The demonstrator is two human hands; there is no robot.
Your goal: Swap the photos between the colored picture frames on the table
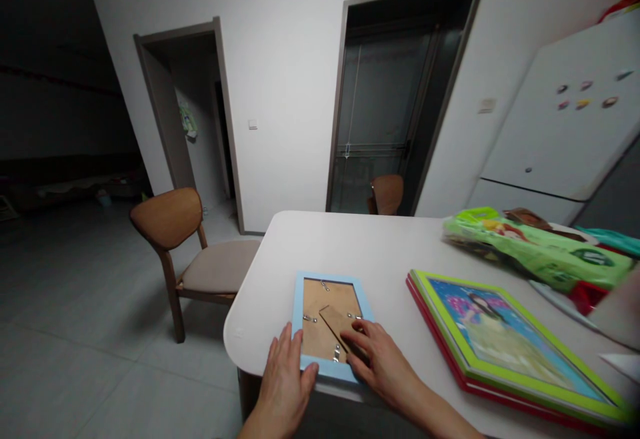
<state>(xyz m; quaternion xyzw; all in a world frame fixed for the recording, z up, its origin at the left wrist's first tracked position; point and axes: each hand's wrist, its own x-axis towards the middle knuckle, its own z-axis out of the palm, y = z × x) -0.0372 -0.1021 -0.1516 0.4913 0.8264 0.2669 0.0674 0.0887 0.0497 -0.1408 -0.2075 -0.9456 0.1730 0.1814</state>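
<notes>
A light-blue picture frame (299,299) lies face down near the front edge of the table, its brown backing board (313,339) facing up. Small metal clips sit along the board's sides. A flat brown stand (336,322) runs slantwise over the board. My left hand (285,376) rests at the frame's lower left edge, fingers stretched out and thumb apart, holding nothing. With bent fingers and thumb, my right hand (377,359) grips the lower end of the stand; the fingers partly hide that end.
Right of the frame lies a stack of picture frames (500,346), a green-edged one with a figure picture on top. Behind it is a green plastic bag (540,246). The white table (350,242) has a wooden chair (220,266) at its left and another chair (387,194) behind.
</notes>
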